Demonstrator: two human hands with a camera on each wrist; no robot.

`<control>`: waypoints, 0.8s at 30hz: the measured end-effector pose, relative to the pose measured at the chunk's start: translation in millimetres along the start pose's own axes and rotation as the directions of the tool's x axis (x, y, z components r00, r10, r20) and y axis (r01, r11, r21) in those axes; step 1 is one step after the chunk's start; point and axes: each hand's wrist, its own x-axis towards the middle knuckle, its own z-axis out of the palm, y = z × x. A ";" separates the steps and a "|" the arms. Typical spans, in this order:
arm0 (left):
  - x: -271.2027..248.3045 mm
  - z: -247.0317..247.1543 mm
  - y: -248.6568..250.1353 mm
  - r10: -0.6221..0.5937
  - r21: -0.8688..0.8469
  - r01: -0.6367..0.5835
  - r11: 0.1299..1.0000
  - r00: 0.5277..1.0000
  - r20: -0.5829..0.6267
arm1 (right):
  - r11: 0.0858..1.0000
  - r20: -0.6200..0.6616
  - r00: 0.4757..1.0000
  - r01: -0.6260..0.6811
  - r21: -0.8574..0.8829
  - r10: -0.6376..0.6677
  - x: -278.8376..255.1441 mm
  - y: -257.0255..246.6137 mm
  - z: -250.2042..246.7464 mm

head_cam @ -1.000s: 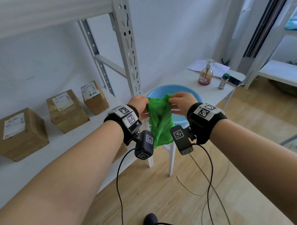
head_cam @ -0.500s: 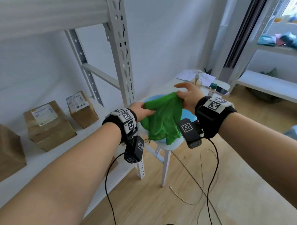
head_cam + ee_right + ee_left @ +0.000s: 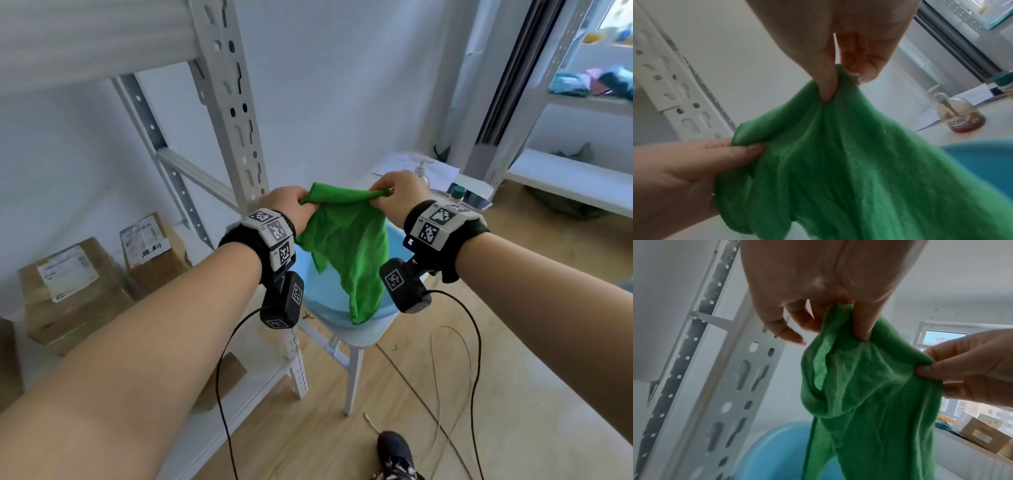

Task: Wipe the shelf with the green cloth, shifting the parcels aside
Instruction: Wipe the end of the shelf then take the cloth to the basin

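Cloth (image 3: 346,246) hangs between both hands above the blue basin (image 3: 329,308), each grip closed on a top corner: the left hand (image 3: 291,209) pinches one, the right hand (image 3: 399,193) the other. Held so, it spreads open and, I judge, any drip falls into the basin before wiping starts. The shelf (image 3: 44,356) lies at nine o'clock from the hands, two labelled parcels (image 3: 78,294) sitting on it; their print is too small to read. A soap bottle (image 3: 960,116) stands at one o'clock on the white surface (image 3: 476,181), its label unreadable.
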 end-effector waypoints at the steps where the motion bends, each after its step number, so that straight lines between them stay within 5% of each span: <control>1: 10.0 1.3 3.2 -0.011 0.016 0.011 1.000 1.000 -0.023 | 0.999 -0.023 1.000 0.006 0.039 -0.005 10.9 0.6 -0.8; 5: 45.9 12.6 21.3 -0.038 -0.044 0.034 0.998 0.996 -0.082 | 0.980 0.032 0.999 0.035 0.196 -0.042 56.8 14.4 -0.8; 9: 72.0 40.7 30.2 -0.149 0.047 0.147 0.988 0.988 0.028 | 0.992 0.312 0.949 0.003 0.129 -0.043 93.4 43.6 18.6; 12: 78.8 66.6 22.7 -0.257 0.160 0.230 0.960 0.949 0.181 | 0.999 0.546 0.838 -0.029 0.039 0.003 107.2 72.5 46.7; 15: 78.8 87.9 13.4 -0.403 0.354 0.274 0.894 0.837 0.370 | 0.987 0.741 0.670 0.077 -0.141 0.053 111.1 93.0 67.9; 19: 84.0 111.1 4.7 -0.521 0.453 0.325 0.830 0.741 0.424 | 0.930 0.834 0.542 0.249 -0.271 0.098 122.4 100.0 83.1; 24: 98.2 134.0 -6.5 -0.568 0.485 0.387 0.784 0.762 0.311 | 0.837 0.807 0.588 0.411 -0.360 0.058 138.0 112.2 106.0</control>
